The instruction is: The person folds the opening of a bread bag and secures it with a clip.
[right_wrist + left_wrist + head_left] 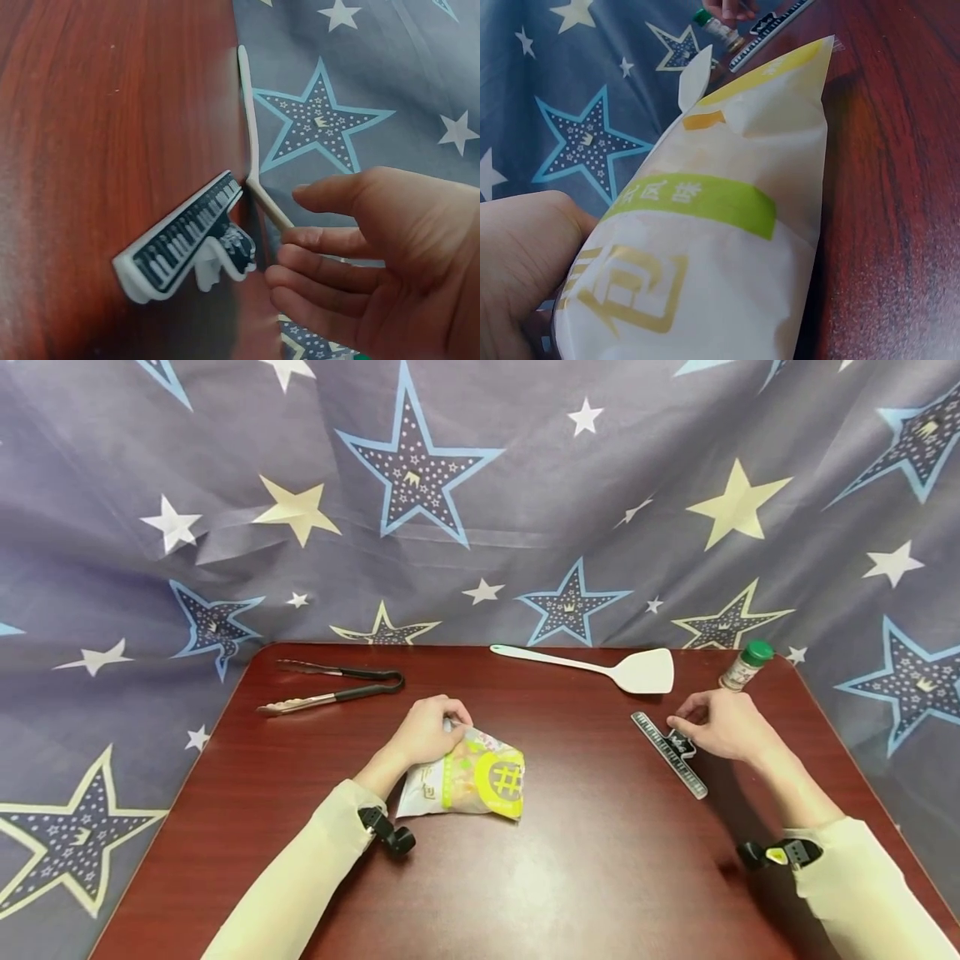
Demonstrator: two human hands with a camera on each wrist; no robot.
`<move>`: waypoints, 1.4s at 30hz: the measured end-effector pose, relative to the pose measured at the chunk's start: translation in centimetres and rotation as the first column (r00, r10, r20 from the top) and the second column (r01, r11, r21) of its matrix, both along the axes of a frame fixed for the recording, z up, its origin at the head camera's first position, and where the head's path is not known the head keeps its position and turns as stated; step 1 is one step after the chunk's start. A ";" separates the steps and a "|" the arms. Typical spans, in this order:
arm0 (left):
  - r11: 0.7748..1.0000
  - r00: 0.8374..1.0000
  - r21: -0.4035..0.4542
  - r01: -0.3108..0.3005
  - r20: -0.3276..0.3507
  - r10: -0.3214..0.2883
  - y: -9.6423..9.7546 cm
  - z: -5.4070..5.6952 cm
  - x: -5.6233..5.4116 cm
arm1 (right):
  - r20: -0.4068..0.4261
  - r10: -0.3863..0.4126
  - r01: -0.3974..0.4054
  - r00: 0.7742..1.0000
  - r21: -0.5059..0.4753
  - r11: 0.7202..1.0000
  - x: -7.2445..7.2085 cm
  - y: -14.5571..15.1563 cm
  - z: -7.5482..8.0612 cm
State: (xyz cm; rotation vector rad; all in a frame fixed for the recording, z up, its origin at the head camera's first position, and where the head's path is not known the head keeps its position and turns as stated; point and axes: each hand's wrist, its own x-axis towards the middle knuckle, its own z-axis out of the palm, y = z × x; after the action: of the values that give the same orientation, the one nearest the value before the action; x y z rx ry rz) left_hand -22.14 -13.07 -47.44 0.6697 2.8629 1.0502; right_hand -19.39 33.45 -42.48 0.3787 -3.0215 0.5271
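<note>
A white, yellow and green food packet [483,777] lies on the table toward the left; my left hand [429,731] pinches its upper left edge. Close up in the left wrist view, the packet [697,247] hides most of that hand's fingers. On the right side, a long clip with a piano-key pattern [670,756] rests on the table with its dark lever toward my right hand [723,724]. In the right wrist view, the right hand's loosely bent fingers [322,281] stand just beside the clip [184,240], with a small gap between and nothing held.
Metal tongs with black handles [367,683] lie at the back left. A white spatula [645,672] lies along the table's back edge. Just behind my right hand stands a green-capped seasoning bottle [742,668]. A star-patterned cloth [480,527] hangs behind the table.
</note>
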 end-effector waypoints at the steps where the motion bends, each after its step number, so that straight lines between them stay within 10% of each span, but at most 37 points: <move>1: 1.000 1.000 0.002 0.002 -0.002 -0.002 0.0 0.0 0.0 | 0.004 -0.003 0.003 1.000 -0.001 1.000 0.1 0.1 -0.2; 22: 1.000 1.000 0.010 -0.009 0.018 0.009 0.3 -0.2 0.1 | 0.317 0.089 -0.080 0.944 -0.040 0.996 0.4 1.4 -1.1; 42: 1.000 1.000 -0.006 -0.013 0.011 0.013 0.2 0.0 0.1 | 0.242 -0.044 0.119 0.969 -0.307 0.944 0.4 0.5 0.7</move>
State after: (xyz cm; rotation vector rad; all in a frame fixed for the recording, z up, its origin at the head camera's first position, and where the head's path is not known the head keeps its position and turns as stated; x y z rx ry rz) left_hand -22.07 -12.89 -47.48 0.6442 2.8632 1.0439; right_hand -18.95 33.91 -41.82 0.1807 -3.0673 1.1058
